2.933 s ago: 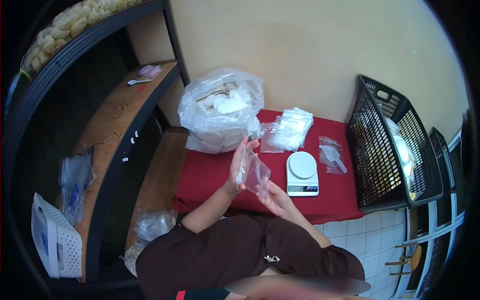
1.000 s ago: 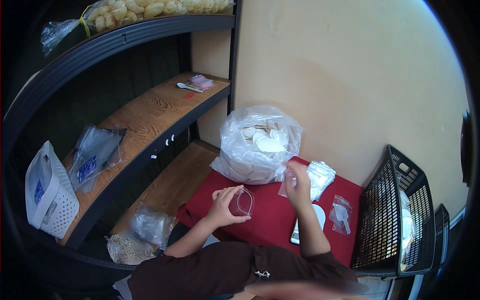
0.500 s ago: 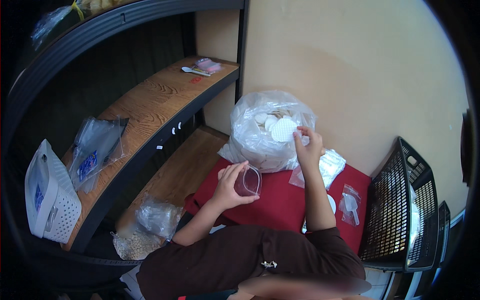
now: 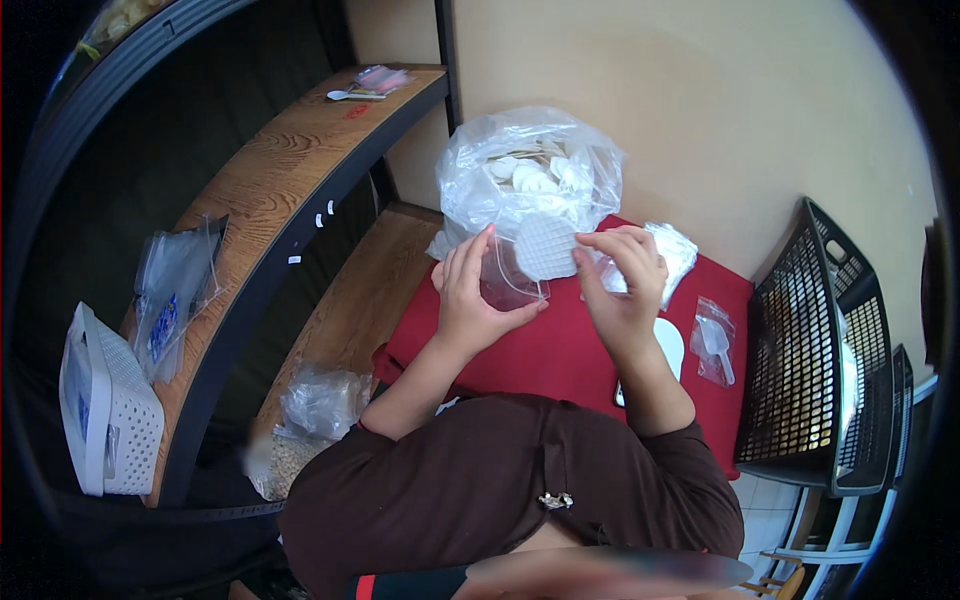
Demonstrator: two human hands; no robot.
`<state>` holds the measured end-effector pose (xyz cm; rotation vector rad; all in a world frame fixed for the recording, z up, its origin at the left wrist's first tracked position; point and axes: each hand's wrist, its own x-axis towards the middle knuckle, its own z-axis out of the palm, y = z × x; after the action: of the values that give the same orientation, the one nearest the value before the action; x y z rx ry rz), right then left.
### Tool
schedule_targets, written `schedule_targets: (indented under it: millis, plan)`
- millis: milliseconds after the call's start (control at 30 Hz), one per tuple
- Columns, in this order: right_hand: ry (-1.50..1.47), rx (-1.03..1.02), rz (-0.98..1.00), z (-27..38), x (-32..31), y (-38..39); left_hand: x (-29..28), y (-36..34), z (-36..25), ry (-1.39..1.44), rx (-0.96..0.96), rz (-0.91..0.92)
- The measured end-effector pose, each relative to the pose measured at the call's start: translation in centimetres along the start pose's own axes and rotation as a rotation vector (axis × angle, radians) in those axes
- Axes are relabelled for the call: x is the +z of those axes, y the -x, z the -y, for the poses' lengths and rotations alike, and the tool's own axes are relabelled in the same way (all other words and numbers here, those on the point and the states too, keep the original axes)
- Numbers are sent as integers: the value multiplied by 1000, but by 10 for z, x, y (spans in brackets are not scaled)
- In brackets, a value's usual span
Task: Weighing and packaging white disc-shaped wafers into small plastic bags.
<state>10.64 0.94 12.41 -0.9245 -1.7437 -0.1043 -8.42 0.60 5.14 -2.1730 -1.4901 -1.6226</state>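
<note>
My left hand (image 4: 466,300) holds a small clear plastic bag (image 4: 508,290) with its mouth spread. My right hand (image 4: 625,290) pinches a white, round, waffle-patterned disc (image 4: 543,248) at that bag's mouth. Behind them is a large translucent sack (image 4: 470,165) filled with similar pale discs, on the red cloth-covered table (image 4: 515,365). A pile of clear packets (image 4: 675,250) lies partly hidden behind my right hand. The white scale (image 4: 668,345) is mostly covered by my right arm, and a plastic scoop in a bag (image 4: 714,342) lies beside it.
A black mesh crate (image 4: 800,380) stands at the table's right end against the wall. Along the left runs a metal-framed wooden shelf (image 4: 260,170), holding a white perforated basket (image 4: 125,420), plastic bags and a spoon. More bags (image 4: 320,400) rest on the lower board.
My right hand left the small bag, took a disc from the large sack and brought it down leftward to the small bag's mouth. My left hand kept hold of the small bag.
</note>
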Motion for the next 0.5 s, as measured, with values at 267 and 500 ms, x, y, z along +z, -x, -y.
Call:
schedule_targets:
  millis: [267,500]
  plan:
    - [33,36,254,27,5,15,-3,13,-3,99,-105,66]
    - [-223,24,241,16,22,1,-21,25,17,181,-179,82]
